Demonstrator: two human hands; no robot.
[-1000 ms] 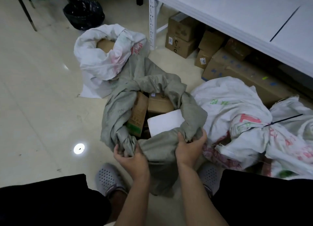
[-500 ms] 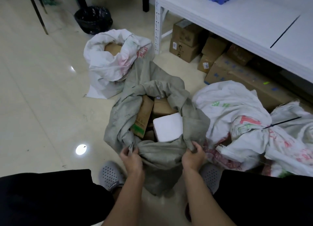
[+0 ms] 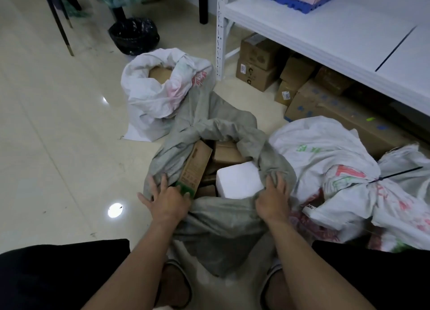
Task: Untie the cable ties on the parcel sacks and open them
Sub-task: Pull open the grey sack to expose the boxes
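A grey sack (image 3: pixel 221 221) stands open on the floor between my knees. Inside it are a brown carton with a green end (image 3: pixel 194 167), other cardboard boxes and a white foam box (image 3: pixel 237 179). My left hand (image 3: pixel 165 198) lies with spread fingers on the sack's left rim, beside the carton. My right hand (image 3: pixel 273 198) grips the right rim, fingers curled into the fabric. A white sack (image 3: pixel 158 95) at the back left is open. To the right lies another white sack (image 3: pixel 325 151), its neck tied with a black cable tie (image 3: pixel 381 178).
A white shelf rack (image 3: pixel 325 35) runs along the right, with cardboard boxes (image 3: pixel 258 65) stacked under it. A black bin (image 3: pixel 133 35) and chair legs (image 3: pixel 60 28) stand at the back left. My feet in slippers are under the grey sack. Pale floor spreads to the left.
Both hands have left the near rim and moved apart up the sides of the grey sack. The left hand has released its grip and spread its fingers. The mouth is wider.
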